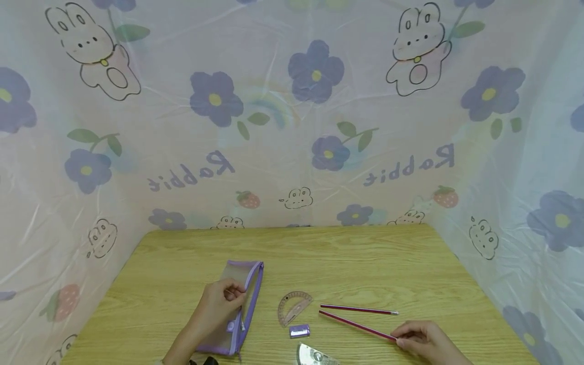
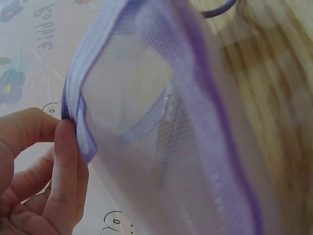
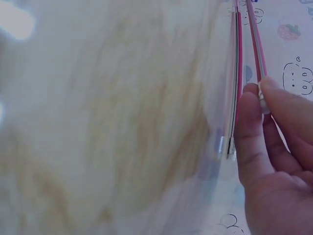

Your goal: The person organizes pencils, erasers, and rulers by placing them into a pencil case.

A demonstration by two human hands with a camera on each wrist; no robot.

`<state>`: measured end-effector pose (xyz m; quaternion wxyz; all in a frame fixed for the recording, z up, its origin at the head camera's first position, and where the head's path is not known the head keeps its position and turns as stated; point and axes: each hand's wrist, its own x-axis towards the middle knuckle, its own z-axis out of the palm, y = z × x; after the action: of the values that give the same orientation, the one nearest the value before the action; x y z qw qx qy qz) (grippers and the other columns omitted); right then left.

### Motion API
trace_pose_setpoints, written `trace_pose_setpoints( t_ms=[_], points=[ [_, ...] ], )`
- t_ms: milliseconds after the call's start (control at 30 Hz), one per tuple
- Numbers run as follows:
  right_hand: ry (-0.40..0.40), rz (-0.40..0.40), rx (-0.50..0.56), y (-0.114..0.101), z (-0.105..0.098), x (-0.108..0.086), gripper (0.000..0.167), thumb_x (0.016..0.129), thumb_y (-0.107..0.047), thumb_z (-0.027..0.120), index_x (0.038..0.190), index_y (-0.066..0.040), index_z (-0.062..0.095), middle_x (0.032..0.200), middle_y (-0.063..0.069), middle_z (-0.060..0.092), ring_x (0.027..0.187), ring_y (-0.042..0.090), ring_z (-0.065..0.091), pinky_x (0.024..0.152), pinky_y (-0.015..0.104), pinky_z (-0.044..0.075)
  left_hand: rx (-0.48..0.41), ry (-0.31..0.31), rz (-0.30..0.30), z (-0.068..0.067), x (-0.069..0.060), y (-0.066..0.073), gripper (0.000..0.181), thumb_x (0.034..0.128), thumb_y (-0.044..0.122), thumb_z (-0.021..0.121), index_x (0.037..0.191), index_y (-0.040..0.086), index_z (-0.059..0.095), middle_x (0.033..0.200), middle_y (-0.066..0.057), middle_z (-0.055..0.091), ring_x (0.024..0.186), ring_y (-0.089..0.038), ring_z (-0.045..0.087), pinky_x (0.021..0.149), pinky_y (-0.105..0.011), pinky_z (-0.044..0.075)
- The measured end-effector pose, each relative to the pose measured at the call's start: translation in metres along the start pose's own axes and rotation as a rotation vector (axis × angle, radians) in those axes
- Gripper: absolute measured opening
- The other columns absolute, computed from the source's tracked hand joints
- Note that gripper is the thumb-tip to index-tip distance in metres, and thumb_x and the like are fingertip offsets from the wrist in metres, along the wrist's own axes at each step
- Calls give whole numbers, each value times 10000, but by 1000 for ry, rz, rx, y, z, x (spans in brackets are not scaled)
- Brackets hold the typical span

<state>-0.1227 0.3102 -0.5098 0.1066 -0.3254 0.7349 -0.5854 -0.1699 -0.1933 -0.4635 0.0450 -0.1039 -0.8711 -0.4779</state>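
On the left of the table lies a mesh pencil case [image 1: 214,338] with purple edging and an opened zip. My left hand [image 1: 223,300] pinches the edge of its opening; in the left wrist view the fingers [image 2: 66,161] grip the zip border near the purple pull tab. My right hand [image 1: 426,340] holds a dark red striped pencil [image 1: 356,324] by its end, between thumb and fingertips. The pencil's other end points left. A second similar pencil [image 1: 358,309] lies just behind it, untouched. In the right wrist view, the held pencil [image 3: 256,44] slants beside the other.
Between the case and pencils lie a clear protractor [image 1: 298,309] and a small purple-and-white block [image 1: 299,331], perhaps an eraser. A clear fan-shaped piece [image 1: 312,356] is cut off at the front edge. Printed curtains [image 1: 269,152] enclose the wooden table [image 1: 365,263].
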Motion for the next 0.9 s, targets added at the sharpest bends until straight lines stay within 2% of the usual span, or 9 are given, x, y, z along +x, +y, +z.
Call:
trace_pose_setpoints(
  t_ms=[233, 500, 900],
  points=[
    [16, 122, 45, -5, 1, 3, 173, 973, 46, 577, 1099, 91, 686, 1024, 79, 722, 898, 41, 645, 722, 219, 570, 18, 7, -4, 1, 1, 0, 64, 847, -4, 753, 860, 40, 707, 762, 14, 644, 680, -112, 618, 629, -204, 558],
    [48, 206, 23, -9, 6, 14, 186, 989, -1, 581, 1101, 107, 683, 1014, 98, 725, 875, 36, 641, 723, 215, 561, 6, 4, -5, 1, 2, 1, 50, 853, -5, 748, 864, 22, 708, 763, 15, 642, 678, -99, 612, 622, -206, 556],
    [108, 155, -26, -12, 23, 33, 168, 961, -3, 627, 1054, 125, 684, 976, 169, 725, 869, 52, 666, 710, 218, 571, 5, 7, 6, 1, 0, -2, 50, 851, -30, 736, 868, 10, 712, 757, 22, 641, 667, -89, 606, 610, -206, 555]
  ],
)
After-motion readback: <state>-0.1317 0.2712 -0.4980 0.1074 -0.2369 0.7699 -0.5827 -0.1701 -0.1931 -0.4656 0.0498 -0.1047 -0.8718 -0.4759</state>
